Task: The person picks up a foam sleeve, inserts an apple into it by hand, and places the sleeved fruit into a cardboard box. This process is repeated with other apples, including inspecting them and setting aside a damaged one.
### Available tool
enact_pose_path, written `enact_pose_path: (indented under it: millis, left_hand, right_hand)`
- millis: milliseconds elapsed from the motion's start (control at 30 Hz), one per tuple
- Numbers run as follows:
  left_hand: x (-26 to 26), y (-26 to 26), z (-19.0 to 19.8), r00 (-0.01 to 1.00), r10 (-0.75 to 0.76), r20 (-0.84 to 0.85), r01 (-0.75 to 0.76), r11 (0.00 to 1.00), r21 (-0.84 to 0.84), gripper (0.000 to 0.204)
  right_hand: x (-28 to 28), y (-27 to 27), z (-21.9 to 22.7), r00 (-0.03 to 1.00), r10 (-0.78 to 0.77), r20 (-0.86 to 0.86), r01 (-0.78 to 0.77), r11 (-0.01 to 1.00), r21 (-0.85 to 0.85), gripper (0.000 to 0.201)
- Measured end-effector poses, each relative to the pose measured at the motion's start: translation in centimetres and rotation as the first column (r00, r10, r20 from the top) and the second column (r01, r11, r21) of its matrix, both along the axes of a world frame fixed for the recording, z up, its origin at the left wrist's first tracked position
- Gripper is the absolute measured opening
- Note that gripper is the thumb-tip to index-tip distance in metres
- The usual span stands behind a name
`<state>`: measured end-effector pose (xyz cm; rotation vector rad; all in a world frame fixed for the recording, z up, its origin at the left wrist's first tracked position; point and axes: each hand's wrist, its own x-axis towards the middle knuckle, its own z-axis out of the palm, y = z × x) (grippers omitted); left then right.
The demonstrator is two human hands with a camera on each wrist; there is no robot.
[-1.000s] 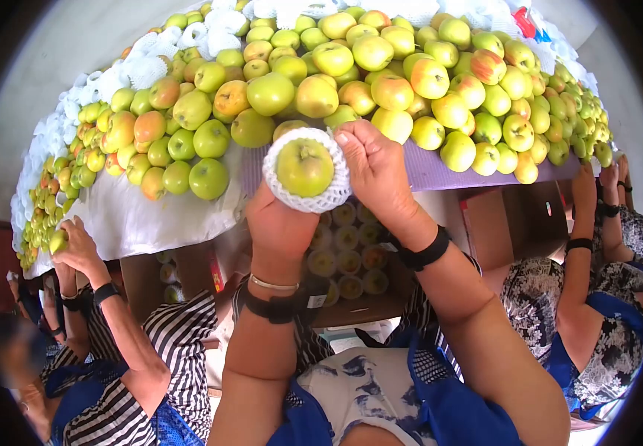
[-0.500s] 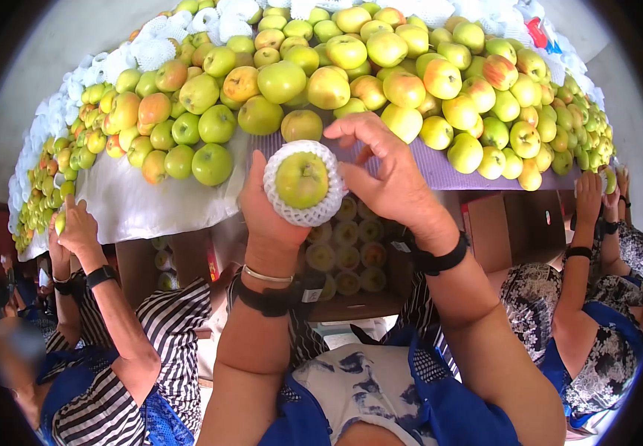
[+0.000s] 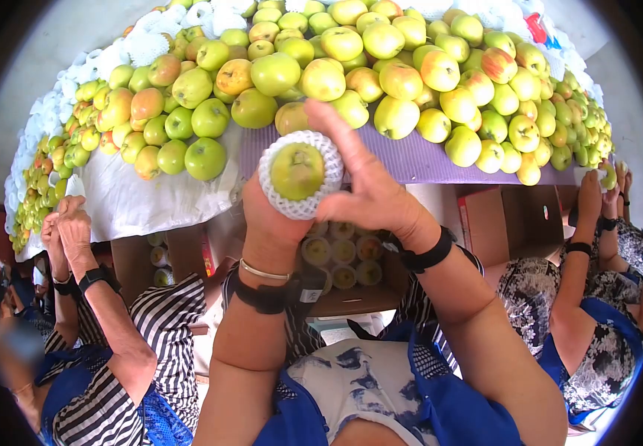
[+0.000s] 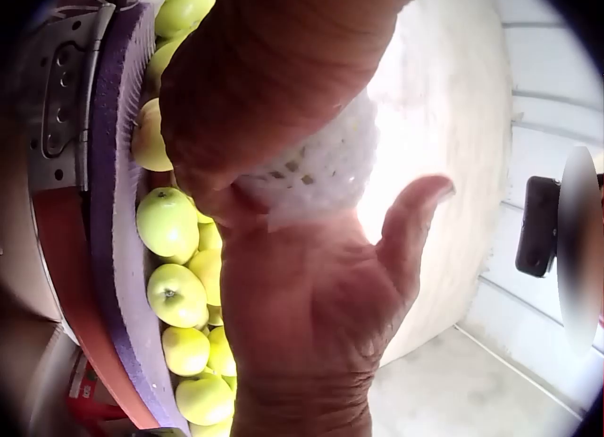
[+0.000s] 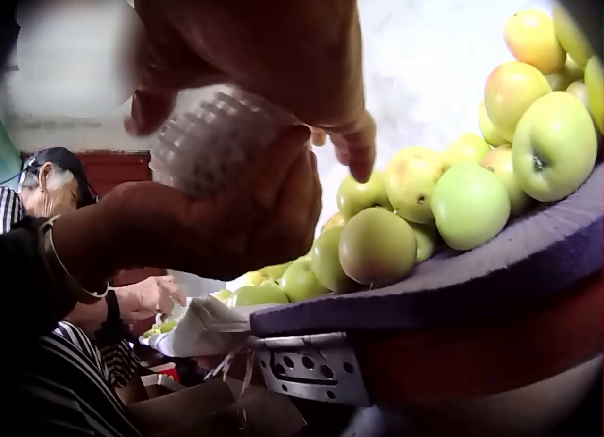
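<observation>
Item: apple [image 3: 297, 170] in white foam net [image 3: 329, 160], raised before the purple table edge [image 3: 418, 160]. My left hand [image 3: 273, 215] is cupping it; my right hand [image 3: 366, 186] is pinching the net. Head view alone is showing fruit; wrist views only netting.

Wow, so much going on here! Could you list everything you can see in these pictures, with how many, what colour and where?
Wrapped apple: one, green, inside a white foam net, held up at centre.
Loose apples: too many to count, green, yellow and red-blushed, heaped on the table.
Purple mat: one, under the apples on the table's near edge.
White sheet: one, draped over the table's left edge.
Spare foam nets: several, white, far left of the heap.
Cardboard box: one, brown, below the table, holding netted apples.
Other people: at least two, left and right, reaching for the table.
Left hand: grips the wrapped apple from below.
Right hand: fingers on the net's right side.
</observation>
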<state>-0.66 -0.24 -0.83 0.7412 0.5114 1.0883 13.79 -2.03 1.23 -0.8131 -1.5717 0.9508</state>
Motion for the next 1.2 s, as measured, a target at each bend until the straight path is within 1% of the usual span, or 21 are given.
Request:
enact_pose_path:
  millis: [33, 67, 133, 167, 200, 233, 300, 333, 400, 500, 533, 600, 633, 733, 800, 833, 900, 1000, 1100, 1133, 1200]
  left_hand:
    - [-0.1, 0.2, -0.5, 0.999, 0.003, 0.033, -0.003, 1.000, -0.007, 0.042]
    - [-0.1, 0.3, -0.5, 0.987, -0.003, 0.163, 0.019, 0.995, -0.098, 0.041]
    - [0.0, 0.6, -0.5, 0.910, 0.021, 0.413, 0.098, 0.960, -0.264, 0.039]
    - [0.0, 0.7, -0.3, 0.913, 0.053, 0.404, 0.077, 0.951, -0.299, 0.040]
    - [-0.1, 0.8, -0.1, 0.916, 0.083, 0.393, 0.057, 0.941, -0.332, 0.042]
    - [-0.1, 0.9, 0.1, 0.918, 0.112, 0.380, 0.038, 0.930, -0.365, 0.044]
    - [-0.3, 0.9, 0.2, 0.885, 0.057, 0.461, 0.099, 0.947, -0.306, 0.048]
    - [-0.4, 0.8, 0.2, 0.866, 0.028, 0.499, 0.128, 0.953, -0.275, 0.050]
    - [-0.5, 0.8, 0.3, 0.875, 0.018, 0.484, 0.129, 0.955, -0.267, 0.051]
    - [-0.6, 0.8, 0.3, 0.891, -0.019, 0.455, 0.135, 0.965, -0.224, 0.051]
    - [-0.6, 0.7, 0.3, 0.896, -0.035, 0.443, 0.139, 0.969, -0.205, 0.051]
    - [-0.3, 0.5, 0.4, 0.892, 0.005, 0.452, 0.109, 0.968, -0.225, 0.050]
    - [-0.1, 0.4, 0.5, 0.889, 0.025, 0.457, 0.094, 0.967, -0.235, 0.049]
    - [0.1, 0.2, 0.9, 0.858, -0.018, 0.513, 0.155, 0.962, -0.226, 0.046]
    - [0.4, 0.3, 0.7, 0.795, -0.101, 0.598, 0.270, 0.942, -0.201, 0.046]
    - [0.6, 0.3, 0.6, 0.758, -0.140, 0.638, 0.326, 0.927, -0.184, 0.045]
    - [1.1, 0.0, 0.3, 0.733, -0.133, 0.667, 0.342, 0.920, -0.193, 0.045]
    - [1.3, -0.5, 0.2, 0.727, -0.135, 0.673, 0.320, 0.934, -0.157, 0.045]
    - [1.2, -0.6, 0.2, 0.733, -0.095, 0.673, 0.261, 0.954, -0.149, 0.046]
    - [1.1, -0.5, 0.2, 0.734, -0.073, 0.675, 0.238, 0.959, -0.155, 0.047]
    - [1.0, -0.3, -0.1, 0.684, -0.100, 0.723, 0.291, 0.946, -0.144, 0.050]
  right_hand:
    - [0.0, 0.1, -0.2, 0.961, 0.066, -0.269, -0.093, 0.992, -0.090, 0.095]
    - [0.0, 0.2, -0.4, 0.949, -0.047, -0.312, 0.031, 0.998, -0.056, 0.069]
    - [0.8, 0.3, -0.1, 0.943, -0.183, -0.279, 0.119, 0.966, -0.230, 0.049]
    - [1.1, 0.3, 0.1, 0.935, -0.249, -0.254, 0.164, 0.935, -0.313, 0.042]
    - [0.6, 0.2, 0.3, 0.906, -0.338, -0.254, 0.248, 0.912, -0.327, 0.034]
    - [0.8, 0.2, 0.6, 0.929, -0.290, -0.228, 0.189, 0.905, -0.380, 0.031]
    - [1.3, 0.0, 1.0, 0.965, -0.187, -0.184, 0.075, 0.870, -0.488, 0.027]
    - [1.1, -0.2, 1.2, 0.967, -0.181, -0.177, 0.077, 0.875, -0.479, 0.023]
    - [0.3, -0.4, 1.6, 0.971, -0.172, -0.164, 0.079, 0.885, -0.460, 0.016]
    - [0.6, -0.2, 1.4, 0.945, -0.121, -0.303, -0.029, 0.894, -0.448, 0.008]
    - [0.7, -0.3, 1.5, 0.951, -0.119, -0.287, -0.015, 0.905, -0.426, 0.008]
    - [0.7, -0.6, 1.8, 0.960, -0.119, -0.255, 0.013, 0.924, -0.381, 0.007]
    - [0.7, -0.6, 1.8, 0.958, -0.146, -0.248, 0.055, 0.938, -0.343, 0.007]
    - [0.2, -0.6, 1.5, 0.946, -0.222, -0.238, 0.161, 0.954, -0.251, 0.010]
    - [0.0, -0.8, 1.4, 0.935, -0.259, -0.244, 0.208, 0.954, -0.215, 0.009]
    - [-0.1, -0.7, 1.2, 0.933, -0.303, -0.192, 0.276, 0.949, -0.155, 0.009]
    - [-0.1, -0.4, 0.7, 0.914, -0.395, -0.096, 0.395, 0.919, -0.020, 0.009]
    - [-0.4, 0.0, 0.5, 0.839, -0.536, -0.090, 0.542, 0.838, 0.064, 0.009]
    - [-1.1, -0.2, 0.1, 0.806, -0.592, 0.016, 0.590, 0.804, 0.078, 0.012]
    - [-1.3, -0.1, -0.1, 0.785, -0.619, 0.040, 0.609, 0.781, 0.135, 0.013]
    - [-1.6, 0.0, -0.5, 0.737, -0.671, 0.082, 0.637, 0.730, 0.250, 0.016]
